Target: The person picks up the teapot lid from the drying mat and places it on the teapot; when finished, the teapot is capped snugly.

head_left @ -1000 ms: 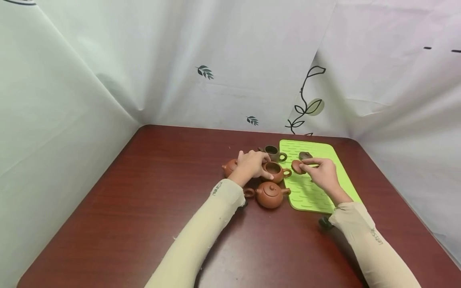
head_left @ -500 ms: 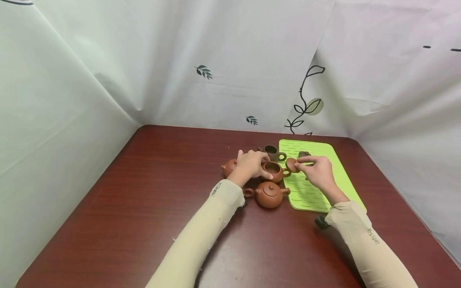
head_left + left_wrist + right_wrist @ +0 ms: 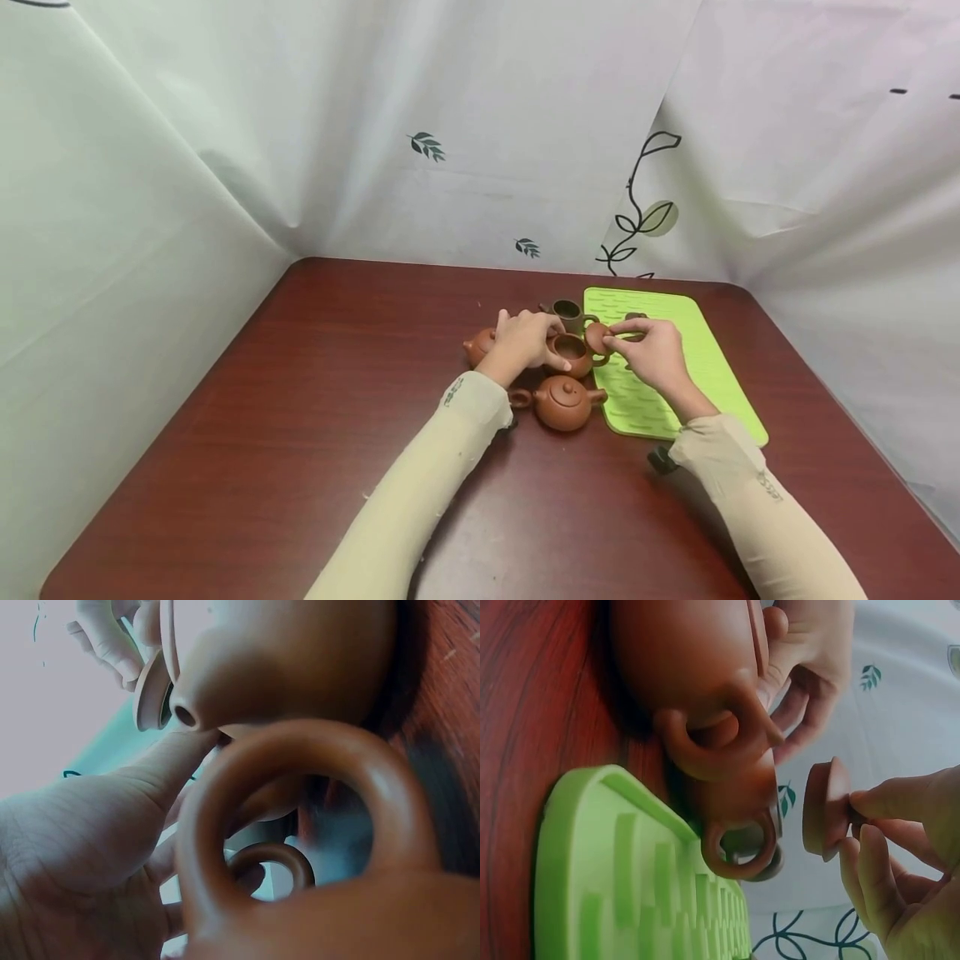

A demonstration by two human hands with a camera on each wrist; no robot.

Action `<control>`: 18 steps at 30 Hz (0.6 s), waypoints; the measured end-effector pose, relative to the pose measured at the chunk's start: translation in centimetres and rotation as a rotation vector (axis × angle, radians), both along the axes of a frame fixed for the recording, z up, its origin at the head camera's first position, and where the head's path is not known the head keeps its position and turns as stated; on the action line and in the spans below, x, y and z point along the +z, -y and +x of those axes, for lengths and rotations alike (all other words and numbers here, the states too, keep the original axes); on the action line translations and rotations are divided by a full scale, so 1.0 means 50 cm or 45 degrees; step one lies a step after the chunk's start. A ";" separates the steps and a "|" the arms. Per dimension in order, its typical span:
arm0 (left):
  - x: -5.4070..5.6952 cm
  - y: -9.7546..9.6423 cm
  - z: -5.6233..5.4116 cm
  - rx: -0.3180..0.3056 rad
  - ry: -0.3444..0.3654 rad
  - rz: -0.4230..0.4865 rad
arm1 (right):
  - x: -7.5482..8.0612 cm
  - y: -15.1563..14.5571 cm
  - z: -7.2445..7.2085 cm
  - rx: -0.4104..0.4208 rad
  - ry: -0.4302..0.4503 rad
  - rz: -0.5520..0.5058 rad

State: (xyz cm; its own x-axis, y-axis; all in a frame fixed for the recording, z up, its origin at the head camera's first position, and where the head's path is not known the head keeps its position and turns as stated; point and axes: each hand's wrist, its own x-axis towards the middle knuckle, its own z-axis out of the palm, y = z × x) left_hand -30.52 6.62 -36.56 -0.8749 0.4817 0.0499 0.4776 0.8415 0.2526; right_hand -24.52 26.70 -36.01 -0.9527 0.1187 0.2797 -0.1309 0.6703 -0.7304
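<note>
My left hand [image 3: 521,342] grips a lidless reddish-brown teapot [image 3: 583,365], thumb and fingers around its rim. With its fingertips my right hand [image 3: 654,354] pinches the knob of a reddish-brown lid [image 3: 596,337]. The lid is tilted, just right of the pot's opening and over its handle. In the right wrist view the lid [image 3: 825,810] stands on edge in the air, apart from the pots. A lidded brown teapot [image 3: 562,407] stands nearest me. Another reddish teapot [image 3: 478,346] is partly hidden behind my left hand. Farther back is a dark, lidless teapot [image 3: 566,312].
A bright green ridged mat [image 3: 675,408] lies on the dark red table [image 3: 337,400], right of the pots. On the mat is a dark lid [image 3: 636,316], partly covered by my right hand. White patterned sheets [image 3: 487,150] enclose the table's far side and ends.
My right hand has carried the lid leftward from over the mat to the lidless teapot's edge, tilting it more. The left hand and the teapots have stayed in place.
</note>
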 end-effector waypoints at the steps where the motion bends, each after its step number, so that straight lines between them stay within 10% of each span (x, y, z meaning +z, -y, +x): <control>1: 0.000 -0.001 0.000 0.001 0.000 -0.004 | 0.000 0.002 -0.001 0.002 0.001 0.000; 18: 0.003 -0.001 -0.002 0.025 0.038 -0.029 | 0.003 0.028 -0.007 0.054 0.035 0.029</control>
State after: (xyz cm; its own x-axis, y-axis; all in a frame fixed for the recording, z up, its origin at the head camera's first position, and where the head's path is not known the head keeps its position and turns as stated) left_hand -30.61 6.70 -36.43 -0.8852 0.4651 0.0132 0.4536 0.8563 0.2471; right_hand -24.88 25.29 -35.87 -0.9640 0.0719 0.2559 -0.1400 0.6811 -0.7187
